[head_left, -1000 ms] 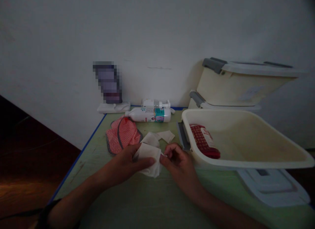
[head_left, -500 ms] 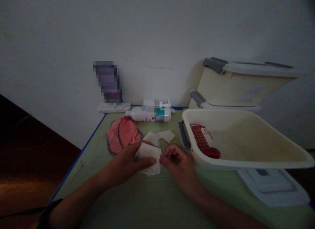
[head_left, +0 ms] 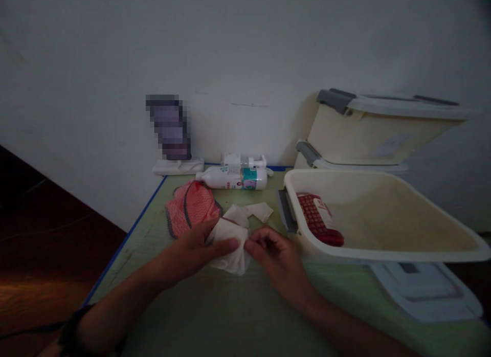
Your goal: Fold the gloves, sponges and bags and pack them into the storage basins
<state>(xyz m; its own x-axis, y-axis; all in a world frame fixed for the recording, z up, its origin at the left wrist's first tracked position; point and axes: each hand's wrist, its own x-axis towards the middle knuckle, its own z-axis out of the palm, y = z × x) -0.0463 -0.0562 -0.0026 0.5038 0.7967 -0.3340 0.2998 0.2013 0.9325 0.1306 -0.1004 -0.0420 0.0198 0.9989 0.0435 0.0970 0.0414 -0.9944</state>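
Observation:
My left hand (head_left: 203,247) holds a thin white folded sheet (head_left: 229,234) that looks like a tissue, its thumb pressed on top. At the sheet's right edge, my right hand (head_left: 274,249) pinches it between thumb and fingertips. A loose, filmy part of the sheet hangs below the left thumb. Just behind it on the table lie more white folded pieces (head_left: 261,212). A red-and-white patterned cloth (head_left: 195,203) with a dark checked border lies beyond my left hand.
A white bottle (head_left: 230,178) and a pump bottle (head_left: 245,161) lie by the wall. On the right stands an open cream bin (head_left: 383,252) containing a red package (head_left: 320,219); another lidded bin (head_left: 356,142) is behind. A pale lid (head_left: 425,290) is beneath. A phone (head_left: 169,127) stands back left.
The sheet has become more creased and pulled at its right edge. Both hands have shifted slightly to the left; the other things are where they were.

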